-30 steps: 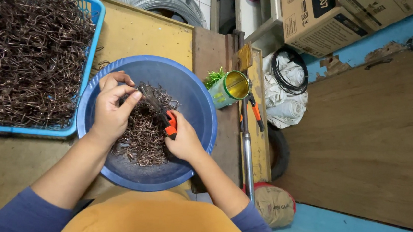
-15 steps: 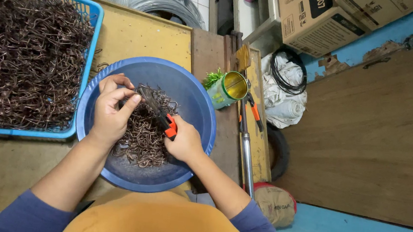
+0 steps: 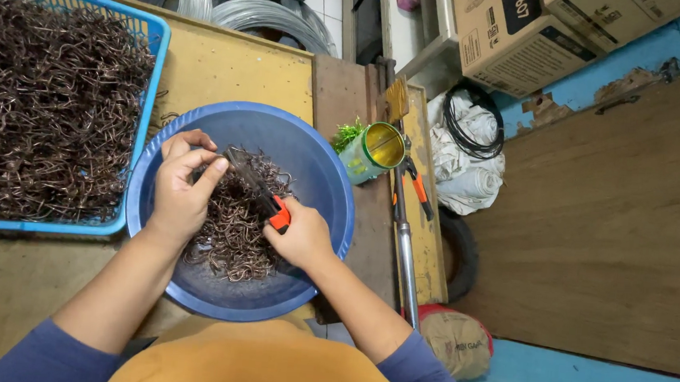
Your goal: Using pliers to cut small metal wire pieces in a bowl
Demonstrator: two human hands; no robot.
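A round blue basin rests in front of me with a heap of bent brown wire pieces inside. My right hand grips pliers with orange handles, jaws pointing up-left over the heap. My left hand is over the basin's left side, fingers pinched on a wire piece right at the plier jaws.
A blue crate full of the same brown wire pieces sits at the left on a yellow board. A green tin can and a long tool with orange grips lie right of the basin. Wire coils, cardboard boxes and cloth are behind.
The pliers have tilted further toward my left hand, and the jaws now meet the piece held there. Both hands stayed over the basin.
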